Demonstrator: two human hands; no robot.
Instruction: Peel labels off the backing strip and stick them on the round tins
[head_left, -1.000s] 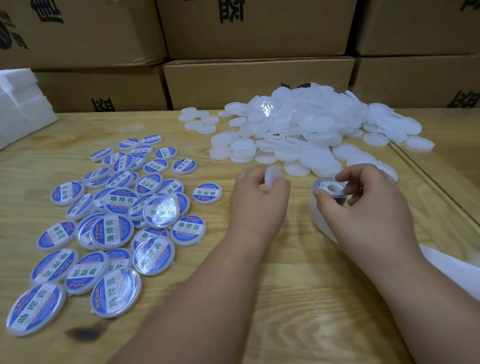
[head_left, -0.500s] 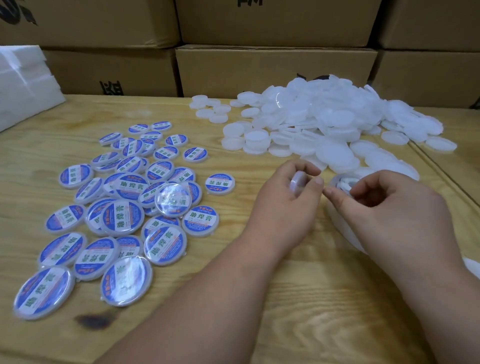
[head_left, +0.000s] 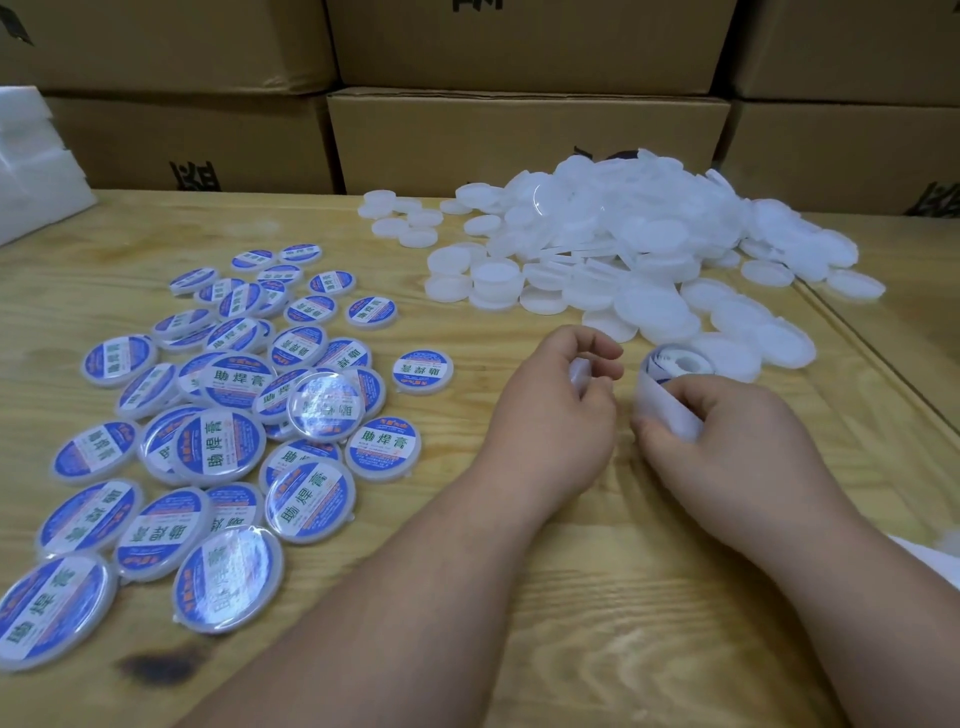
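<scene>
Fingers of the left hand (head_left: 550, 410) curl round a plain white tin (head_left: 580, 373), held on edge above the wooden table (head_left: 597, 597). Just beside it, the right hand (head_left: 727, 441) grips the backing strip roll (head_left: 670, 384). Labelled tins (head_left: 218, 415) lie scattered left; unlabelled tins (head_left: 649, 244) are heaped behind.

助焊膏 on blue-labelled tins (head_left: 218, 453), black characters on cardboard boxes (head_left: 195, 176)
</scene>
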